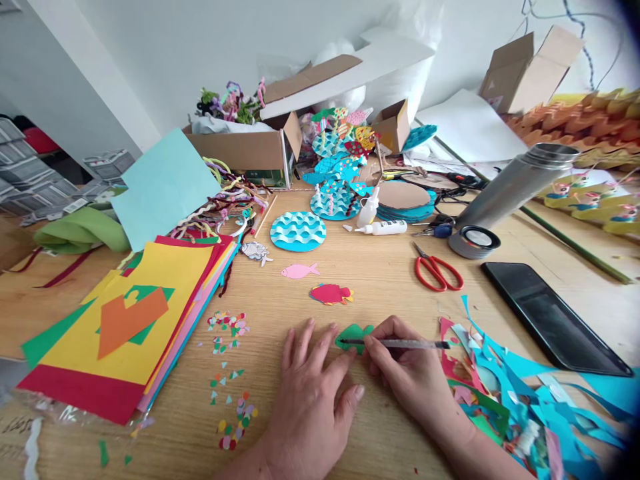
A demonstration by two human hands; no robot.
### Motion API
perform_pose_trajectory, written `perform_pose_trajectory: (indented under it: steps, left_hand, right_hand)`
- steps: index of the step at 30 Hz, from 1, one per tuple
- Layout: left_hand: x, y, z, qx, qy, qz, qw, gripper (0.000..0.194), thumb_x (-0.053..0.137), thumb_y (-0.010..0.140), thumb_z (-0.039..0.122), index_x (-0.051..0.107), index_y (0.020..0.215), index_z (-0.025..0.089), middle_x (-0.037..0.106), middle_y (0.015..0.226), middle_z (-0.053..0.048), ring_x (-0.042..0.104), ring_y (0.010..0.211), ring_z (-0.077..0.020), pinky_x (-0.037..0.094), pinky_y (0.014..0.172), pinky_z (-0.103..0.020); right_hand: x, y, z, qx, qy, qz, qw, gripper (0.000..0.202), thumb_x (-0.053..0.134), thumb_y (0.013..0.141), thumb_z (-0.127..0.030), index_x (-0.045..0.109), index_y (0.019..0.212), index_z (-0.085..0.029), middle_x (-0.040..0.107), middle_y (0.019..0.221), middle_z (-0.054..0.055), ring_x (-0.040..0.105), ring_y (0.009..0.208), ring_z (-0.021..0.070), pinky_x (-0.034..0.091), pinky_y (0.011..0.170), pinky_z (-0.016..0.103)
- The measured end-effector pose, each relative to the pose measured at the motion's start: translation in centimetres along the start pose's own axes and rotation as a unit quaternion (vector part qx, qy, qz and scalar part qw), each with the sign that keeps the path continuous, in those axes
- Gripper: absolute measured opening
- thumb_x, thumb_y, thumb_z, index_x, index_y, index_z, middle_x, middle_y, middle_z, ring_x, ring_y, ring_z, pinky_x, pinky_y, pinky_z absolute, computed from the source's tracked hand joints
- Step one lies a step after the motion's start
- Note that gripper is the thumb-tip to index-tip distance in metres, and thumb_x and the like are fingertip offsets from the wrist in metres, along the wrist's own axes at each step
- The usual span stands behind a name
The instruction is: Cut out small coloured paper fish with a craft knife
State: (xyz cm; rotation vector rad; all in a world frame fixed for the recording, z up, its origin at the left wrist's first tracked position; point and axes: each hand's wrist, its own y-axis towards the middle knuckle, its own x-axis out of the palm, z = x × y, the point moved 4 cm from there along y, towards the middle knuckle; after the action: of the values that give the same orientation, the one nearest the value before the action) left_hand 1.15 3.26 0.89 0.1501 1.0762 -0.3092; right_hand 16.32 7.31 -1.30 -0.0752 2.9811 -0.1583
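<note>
A green paper cutout (354, 331) is laid flat on the wooden table (280, 300), between the two hands. Its long axis is set crosswise, roughly left to right, with the tapered end pointed left and the lobed end, partly covered by the right fingers, turned right. A slim pen (410, 344) is pinched between the thumb and fingers of the right hand (413, 370); it is held nearly level along the same axis, its tip pointed left over the cutout. The left hand (313, 390) is spread palm down, its index fingertip rested at the cutout's lower edge. Farther off, a pink paper fish (300, 271) is also laid crosswise, its tail turned right. Print can be made out on the green panel (267, 177) of a cardboard box (240, 150), but it is too small to be read, and the dark handwritten marks (17, 427) at the lower left cannot be deciphered
</note>
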Motion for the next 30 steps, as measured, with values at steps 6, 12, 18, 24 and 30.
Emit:
perform_pose_trajectory:
  steps: [6,12,18,24,30]
  left_hand:
    - [0.04,0.05,-0.02,-0.001,-0.003,-0.005,1.000,0.037,0.048,0.096,0.041,0.054,0.132,0.036,0.036,0.153,0.005,0.020,0.144,-0.0289,0.019,0.117,-0.058]
    - [0.09,0.03,-0.09,0.003,0.004,0.003,1.000,0.037,0.049,0.096,0.039,0.054,0.132,0.036,0.035,0.153,0.005,0.019,0.144,-0.0292,0.019,0.116,-0.058]
    - [0.12,-0.06,-0.11,0.010,0.003,0.010,1.000,0.036,0.049,0.096,0.040,0.055,0.130,0.035,0.036,0.153,0.005,0.022,0.143,-0.0296,0.020,0.116,-0.059]
    - [-0.02,-0.02,-0.02,0.005,-0.002,0.010,1.000,0.036,0.049,0.096,0.042,0.056,0.130,0.035,0.037,0.152,0.005,0.023,0.143,-0.0301,0.021,0.116,-0.059]
    - [0.07,-0.05,-0.08,0.008,0.000,0.009,1.000,0.037,0.049,0.096,0.041,0.055,0.132,0.036,0.037,0.153,0.005,0.022,0.143,-0.0300,0.021,0.116,-0.059]
  right_hand:
    - [-0.04,0.05,0.20,0.003,0.010,-0.002,1.000,0.029,0.066,0.084,-0.043,0.052,0.071,-0.021,0.051,0.053,-0.006,0.043,0.041,0.0084,0.032,0.040,0.021]
    - [0.01,0.02,0.14,0.004,0.004,-0.002,1.000,0.029,0.065,0.085,-0.043,0.052,0.071,-0.021,0.051,0.053,-0.006,0.042,0.040,0.0082,0.031,0.039,0.021]
    - [0.05,0.02,0.06,-0.006,-0.007,0.000,1.000,0.030,0.062,0.087,-0.045,0.051,0.071,-0.021,0.051,0.053,-0.005,0.042,0.040,0.0079,0.031,0.038,0.021]
    - [0.08,0.03,0.05,-0.005,-0.003,-0.002,1.000,0.032,0.062,0.087,-0.046,0.051,0.071,-0.022,0.051,0.053,-0.005,0.042,0.041,0.0082,0.031,0.039,0.021]
    - [-0.01,-0.11,-0.21,0.013,0.013,0.011,1.000,0.033,0.064,0.085,-0.049,0.052,0.071,-0.021,0.052,0.050,-0.005,0.042,0.040,0.0087,0.031,0.039,0.021]
